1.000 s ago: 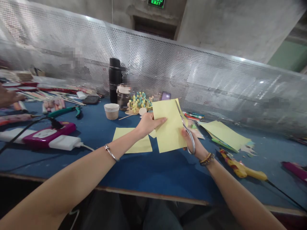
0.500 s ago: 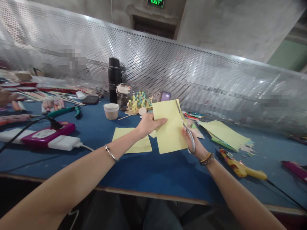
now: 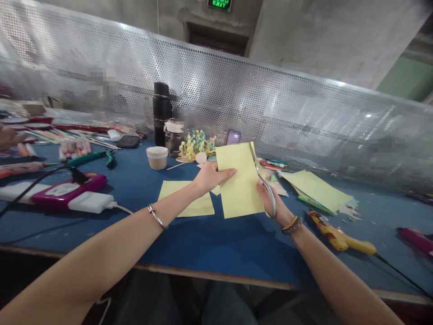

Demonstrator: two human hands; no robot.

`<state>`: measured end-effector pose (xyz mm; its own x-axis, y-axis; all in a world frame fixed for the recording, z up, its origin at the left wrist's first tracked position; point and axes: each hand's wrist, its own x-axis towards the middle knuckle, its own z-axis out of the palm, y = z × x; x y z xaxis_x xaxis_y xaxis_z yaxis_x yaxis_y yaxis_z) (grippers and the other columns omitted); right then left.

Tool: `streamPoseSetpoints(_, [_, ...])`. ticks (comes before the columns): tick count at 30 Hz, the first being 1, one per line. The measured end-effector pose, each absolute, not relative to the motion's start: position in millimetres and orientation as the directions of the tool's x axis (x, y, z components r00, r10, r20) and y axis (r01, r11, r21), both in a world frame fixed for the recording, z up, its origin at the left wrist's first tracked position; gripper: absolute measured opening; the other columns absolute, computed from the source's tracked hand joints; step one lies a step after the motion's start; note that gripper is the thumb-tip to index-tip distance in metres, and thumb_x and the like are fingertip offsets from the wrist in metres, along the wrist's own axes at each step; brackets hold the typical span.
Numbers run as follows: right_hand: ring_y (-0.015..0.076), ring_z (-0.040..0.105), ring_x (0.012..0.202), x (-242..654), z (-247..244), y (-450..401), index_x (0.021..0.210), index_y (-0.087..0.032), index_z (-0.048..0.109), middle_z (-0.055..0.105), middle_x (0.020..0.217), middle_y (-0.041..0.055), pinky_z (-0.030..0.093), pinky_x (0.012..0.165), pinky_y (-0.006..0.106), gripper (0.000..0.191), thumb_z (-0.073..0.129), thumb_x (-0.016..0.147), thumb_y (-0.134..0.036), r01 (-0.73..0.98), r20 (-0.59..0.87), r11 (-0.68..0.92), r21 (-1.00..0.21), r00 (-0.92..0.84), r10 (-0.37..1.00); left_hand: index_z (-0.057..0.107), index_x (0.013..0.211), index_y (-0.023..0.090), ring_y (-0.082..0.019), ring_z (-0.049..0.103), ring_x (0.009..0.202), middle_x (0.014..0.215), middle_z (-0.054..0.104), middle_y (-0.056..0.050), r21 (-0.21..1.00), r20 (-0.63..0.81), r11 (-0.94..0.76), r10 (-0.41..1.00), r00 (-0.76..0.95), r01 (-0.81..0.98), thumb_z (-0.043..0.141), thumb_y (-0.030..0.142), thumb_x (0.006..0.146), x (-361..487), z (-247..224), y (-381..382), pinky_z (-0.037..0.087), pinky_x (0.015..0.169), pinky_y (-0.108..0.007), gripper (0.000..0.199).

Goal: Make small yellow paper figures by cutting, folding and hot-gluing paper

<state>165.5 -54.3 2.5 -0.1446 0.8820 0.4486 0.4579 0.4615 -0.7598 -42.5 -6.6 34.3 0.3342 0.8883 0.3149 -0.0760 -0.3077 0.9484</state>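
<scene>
My left hand (image 3: 210, 176) pinches a sheet of yellow paper (image 3: 238, 194) at its left edge, thumb on the near face and fingers behind. In my right hand (image 3: 270, 201) is a pair of scissors (image 3: 269, 193), its blades pointing up along the right side of the sheet. A narrow strip of paper shows just beyond the blades. The sheet is held up above the table. Another yellow sheet (image 3: 194, 207) lies flat on the table beneath my left forearm.
A stack of yellow paper (image 3: 318, 189) and a yellow glue gun (image 3: 341, 237) lie at right. A paper cup (image 3: 157, 159), black flask (image 3: 163, 113), jar (image 3: 174, 140) and yellow-blue craft pieces (image 3: 198, 144) stand behind. At left are a purple power strip (image 3: 67, 192), green-handled pliers (image 3: 88, 159) and another person's hand (image 3: 10, 136).
The paper and scissors have shifted only very slightly. Both hands keep their hold in nearly the same place.
</scene>
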Motion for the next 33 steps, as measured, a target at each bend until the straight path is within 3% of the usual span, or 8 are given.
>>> streamPoseSetpoints(9, [0.0237, 0.062, 0.083, 165, 3, -53, 0.103, -0.015, 0.059, 0.066, 0.092, 0.0103, 0.052, 0.074, 0.035, 0.052, 0.039, 0.087, -0.06, 0.438, 0.431, 0.445, -0.781, -0.136, 0.892, 0.069, 0.092, 0.009, -0.023, 0.068, 0.081, 0.099, 0.071, -0.013, 0.95, 0.312, -0.299, 0.884, 0.347, -0.092, 0.072, 0.034, 0.067, -40, 33, -9, 0.056, 0.069, -0.032, 0.035])
streamPoseSetpoints(14, [0.0118, 0.046, 0.039, 164, 4, -56, 0.073, -0.021, 0.048, 0.049, 0.054, -0.0025, 0.041, 0.038, 0.026, 0.045, 0.039, 0.083, -0.065, 0.422, 0.314, 0.3, -0.855, -0.039, 0.949, 0.069, 0.091, 0.011, -0.024, 0.067, 0.082, 0.098, 0.071, -0.013, 0.947, 0.316, -0.319, 0.896, 0.313, -0.043, 0.073, 0.037, 0.065, -58, 46, 3, 0.055, 0.07, -0.034, 0.037])
streamPoseSetpoints(16, [0.0083, 0.037, 0.033, 166, 8, -58, 0.07, -0.022, 0.041, 0.041, 0.051, -0.0057, 0.033, 0.032, 0.023, 0.046, 0.039, 0.082, -0.066, 0.426, 0.26, 0.246, -0.871, -0.026, 0.965, 0.068, 0.089, 0.011, -0.024, 0.067, 0.079, 0.096, 0.071, -0.013, 0.953, 0.288, -0.302, 0.934, 0.212, 0.037, 0.074, 0.038, 0.063, -79, 55, 15, 0.055, 0.068, -0.034, 0.038])
streamPoseSetpoints(19, [0.0094, 0.043, 0.04, 178, 22, -60, 0.073, -0.021, 0.044, 0.046, 0.056, -0.0043, 0.037, 0.037, 0.024, 0.042, 0.048, 0.078, -0.063, 0.578, 0.241, 0.218, -0.786, -0.039, 0.97, 0.066, 0.09, 0.013, -0.025, 0.067, 0.076, 0.094, 0.07, -0.013, 0.911, 0.255, -0.271, 0.963, 0.093, 0.31, 0.072, 0.041, 0.062, -121, 62, 38, 0.053, 0.063, -0.033, 0.04])
streamPoseSetpoints(21, [0.0125, 0.049, 0.049, 194, 31, -61, 0.072, -0.019, 0.05, 0.05, 0.058, -0.0022, 0.041, 0.046, 0.026, 0.04, 0.058, 0.073, -0.058, 0.722, 0.253, 0.226, -0.654, -0.073, 0.965, 0.065, 0.093, 0.014, -0.027, 0.066, 0.08, 0.095, 0.07, -0.013, 0.779, 0.238, -0.224, 0.97, 0.054, 0.586, 0.07, 0.042, 0.063, -146, 59, 52, 0.051, 0.064, -0.032, 0.042])
streamPoseSetpoints(24, [0.0164, 0.055, 0.065, 225, 38, -61, 0.075, -0.017, 0.059, 0.059, 0.069, 0.0016, 0.043, 0.059, 0.029, 0.033, 0.061, 0.071, -0.049, 0.799, 0.181, 0.29, -0.527, -0.228, 0.957, 0.06, 0.104, 0.012, -0.034, 0.061, 0.095, 0.103, 0.066, -0.018, 0.385, 0.236, -0.144, 0.97, 0.053, 0.912, 0.067, 0.042, 0.064, -167, 50, 64, 0.047, 0.073, -0.036, 0.051])
streamPoseSetpoints(29, [0.0178, 0.056, 0.064, 268, 37, -62, 0.075, -0.017, 0.065, 0.064, 0.067, 0.0021, 0.04, 0.058, 0.028, 0.019, 0.062, 0.064, -0.033, 0.937, -0.044, 0.129, -0.325, -0.151, 0.988, 0.042, 0.128, 0.007, -0.039, 0.054, 0.107, 0.12, 0.055, -0.024, 0.065, 0.317, -0.09, 0.946, 0.065, 0.994, 0.061, 0.036, 0.072, -152, 43, 55, 0.044, 0.082, -0.045, 0.066])
streamPoseSetpoints(33, [0.02, 0.06, 0.069, 276, 43, -69, 0.077, -0.019, 0.069, 0.068, 0.073, 0.0023, 0.041, 0.061, 0.028, 0.021, 0.058, 0.06, -0.024, 0.947, -0.081, 0.11, -0.302, -0.14, 0.987, 0.045, 0.129, 0.016, -0.031, 0.042, 0.122, 0.137, 0.043, -0.014, -0.005, 0.502, -0.368, 0.803, 0.321, 0.93, 0.047, 0.031, 0.083, -117, 41, 43, 0.035, 0.097, -0.04, 0.049])
